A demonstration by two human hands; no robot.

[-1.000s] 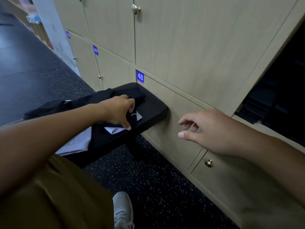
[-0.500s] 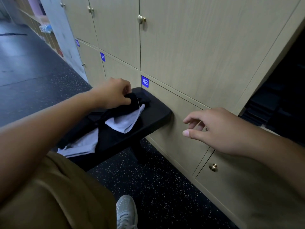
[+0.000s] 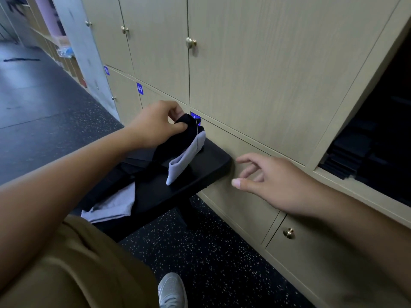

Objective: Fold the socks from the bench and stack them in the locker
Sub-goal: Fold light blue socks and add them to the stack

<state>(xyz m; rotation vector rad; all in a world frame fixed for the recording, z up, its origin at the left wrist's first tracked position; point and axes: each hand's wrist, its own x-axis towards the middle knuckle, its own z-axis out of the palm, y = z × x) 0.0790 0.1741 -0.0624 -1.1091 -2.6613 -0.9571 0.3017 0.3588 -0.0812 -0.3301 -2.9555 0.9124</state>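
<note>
Since the earlier frame, the left hand (image 3: 155, 125) has lifted a black-and-grey sock (image 3: 184, 150) clear of the worktop (image 3: 200, 174), pinching its dark end. Nearer, another grey sock (image 3: 111, 207) lies on the worktop. The right hand (image 3: 273, 183) hovers empty, fingers spread. Farther right, the open locker (image 3: 378, 141) holds dark stacked items. Judgement: folding begins next.

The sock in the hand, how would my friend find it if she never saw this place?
Look at the wall of pale wooden lockers, then down to the black bench in front of them. Above the bench's far end, the left hand pinches a black sock with a light grey end hanging down. The other grey sock lies flat on the bench, untouched.
</note>
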